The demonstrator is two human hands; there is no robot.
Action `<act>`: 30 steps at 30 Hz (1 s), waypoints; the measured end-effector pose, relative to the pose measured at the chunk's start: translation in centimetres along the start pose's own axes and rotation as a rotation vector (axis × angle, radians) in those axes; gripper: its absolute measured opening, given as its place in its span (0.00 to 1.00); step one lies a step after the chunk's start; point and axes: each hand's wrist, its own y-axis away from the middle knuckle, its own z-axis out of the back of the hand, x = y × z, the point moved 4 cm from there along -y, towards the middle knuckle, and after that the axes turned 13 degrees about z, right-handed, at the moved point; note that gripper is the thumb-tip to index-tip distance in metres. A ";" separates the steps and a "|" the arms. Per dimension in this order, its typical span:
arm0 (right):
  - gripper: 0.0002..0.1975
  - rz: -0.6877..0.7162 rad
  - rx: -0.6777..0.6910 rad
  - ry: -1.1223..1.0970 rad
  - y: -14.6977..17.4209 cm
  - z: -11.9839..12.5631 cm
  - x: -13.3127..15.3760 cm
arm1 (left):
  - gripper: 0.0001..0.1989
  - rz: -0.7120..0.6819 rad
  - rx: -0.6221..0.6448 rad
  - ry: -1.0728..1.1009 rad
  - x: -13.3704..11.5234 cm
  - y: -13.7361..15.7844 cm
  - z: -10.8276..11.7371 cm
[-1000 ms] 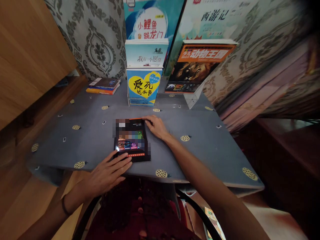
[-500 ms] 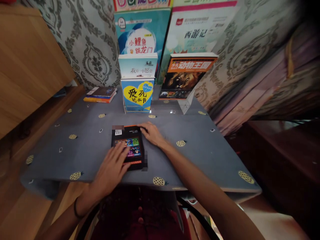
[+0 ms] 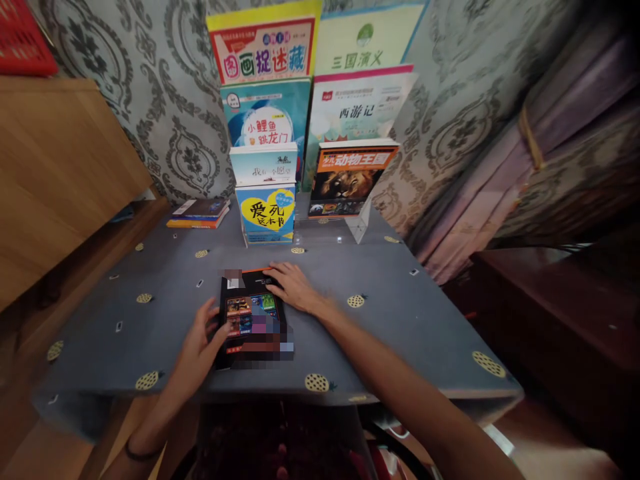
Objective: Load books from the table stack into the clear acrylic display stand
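A black book (image 3: 250,287), back cover up with rows of small colourful pictures and a pale label, lies on the table in front of me. Along its left edge is my left hand (image 3: 197,350), the thumb over the cover and the fingers closed around the side. My right hand (image 3: 295,290) rests at the book's top right corner, fingers stretched out across the corner and the table beside it. Part of the lower cover is blurred by pixel blocks.
Behind the book, a clear stand (image 3: 360,227) holds several upright books, among them a blue one with a yellow heart (image 3: 265,213) and one with a lion (image 3: 345,183). A small book stack (image 3: 200,213) lies at the back left. Patterned cloth (image 3: 400,320) covers the table.
My left hand has moved off the middle of the cover to the book's left edge. The right hand stays at the top right corner. The view has tilted up, showing more of the upper books.
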 end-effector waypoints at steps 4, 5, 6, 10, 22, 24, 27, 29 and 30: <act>0.20 0.005 -0.006 -0.010 0.0 0.0 0.0 | 0.31 0.247 0.037 0.434 0.1 -1.0 0.0; 0.20 0.007 -0.008 -0.012 0.1 0.0 0.0 | 0.30 0.306 0.081 0.498 -0.1 -1.1 -0.5; 0.20 0.010 -0.012 -0.016 0.1 0.0 0.0 | 0.30 0.356 0.136 0.539 -0.4 -1.2 -1.0; 0.21 0.005 -0.050 -0.089 0.3 0.3 -0.3 | 0.30 0.390 0.280 0.579 -2.4 -1.5 -2.3; 0.27 -0.262 -0.419 -1.135 -0.2 -0.6 -2.1 | 0.31 -0.295 -0.070 0.099 -10.2 -1.8 2.0; 0.25 -0.308 -0.465 -1.204 -0.2 0.0 -2.3 | 0.25 -0.489 -0.244 -0.228 -10.7 -1.2 2.5; 0.27 -0.382 -0.595 -1.223 0.1 1.1 -3.3 | 0.27 -0.707 -0.249 -0.676 -8.7 -0.7 0.5; 0.29 -0.402 -0.687 -1.179 0.4 1.8 -4.1 | 0.30 -0.768 -0.162 -0.905 -6.0 -0.4 -2.0; 0.30 -0.403 -0.721 -1.149 0.5 2.0 -4.3 | 0.30 -0.771 -0.128 -1.002 -4.7 -0.3 -3.1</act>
